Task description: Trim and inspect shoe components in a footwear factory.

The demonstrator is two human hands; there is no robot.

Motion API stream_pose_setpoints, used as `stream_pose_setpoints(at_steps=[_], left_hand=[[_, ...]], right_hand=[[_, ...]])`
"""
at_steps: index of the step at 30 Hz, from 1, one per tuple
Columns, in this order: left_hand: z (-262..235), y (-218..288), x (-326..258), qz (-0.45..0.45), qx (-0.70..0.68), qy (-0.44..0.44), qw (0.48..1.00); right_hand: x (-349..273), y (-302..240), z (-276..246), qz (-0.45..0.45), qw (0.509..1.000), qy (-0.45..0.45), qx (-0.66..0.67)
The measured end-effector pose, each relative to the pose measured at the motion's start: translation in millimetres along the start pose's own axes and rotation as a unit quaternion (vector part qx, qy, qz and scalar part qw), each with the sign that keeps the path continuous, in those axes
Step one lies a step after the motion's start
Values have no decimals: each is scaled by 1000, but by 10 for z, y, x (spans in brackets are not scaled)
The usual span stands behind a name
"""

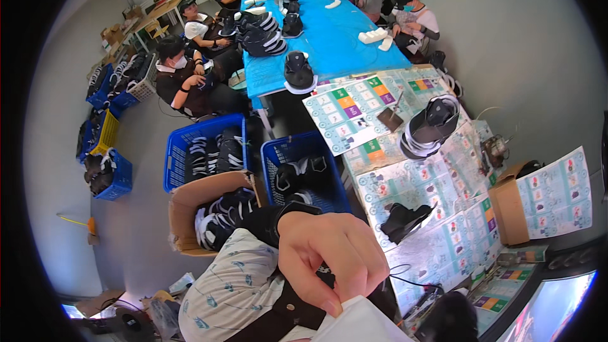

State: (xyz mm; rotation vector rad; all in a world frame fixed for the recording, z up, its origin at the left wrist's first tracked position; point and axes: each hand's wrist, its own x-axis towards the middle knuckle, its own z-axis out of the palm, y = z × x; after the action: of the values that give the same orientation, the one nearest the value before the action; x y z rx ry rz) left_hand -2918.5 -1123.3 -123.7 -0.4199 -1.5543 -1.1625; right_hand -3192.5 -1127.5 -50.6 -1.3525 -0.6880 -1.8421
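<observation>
My left hand (332, 250) reaches in from the lower left, in a white sleeve (228, 288) with a small blue print and a black cuff at the wrist. Its fingers are closed in a pinch on a plain white cloth (358, 323) at the lower edge. Whether that cloth is part of my clothing I cannot tell. Dark apron fabric (285, 313) lies beneath the hand. My right hand does not show. To the right of my left hand, a black shoe piece (402, 221) rests on the paper-covered table (405, 183); farther back stands a black and white shoe (434, 126).
Left of the table stand a blue crate (206, 120), another blue crate (345, 199) and a cardboard box (180, 215), all holding shoes. Several people sit around the blue table (342, 31) with shoes on it. An open carton (510, 209) stands at the right.
</observation>
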Motion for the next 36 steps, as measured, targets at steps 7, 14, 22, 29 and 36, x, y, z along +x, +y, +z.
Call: stream_pose_setpoints(at_steps=[7, 14, 22, 29, 36], left_hand=[[98, 79, -81, 21, -16, 16, 1000], [144, 185, -187, 16, 7, 46, 999], [144, 240, -235, 13, -7, 57, 998], [-433, -275, -473, -282, 169, 55, 943], [-899, -1673, -1668, -495, 309, 76, 809]], right_hand=[[-354, 392, 199, -52, 985, -101, -130], [-606, 600, 292, -152, 975, -109, -124], [-844, 595, 334, -265, 959, -68, -70], [-1286, 571, -567, 243, 840, -83, -479], [-2692, -285, -2032, 487, 596, -133, -624]])
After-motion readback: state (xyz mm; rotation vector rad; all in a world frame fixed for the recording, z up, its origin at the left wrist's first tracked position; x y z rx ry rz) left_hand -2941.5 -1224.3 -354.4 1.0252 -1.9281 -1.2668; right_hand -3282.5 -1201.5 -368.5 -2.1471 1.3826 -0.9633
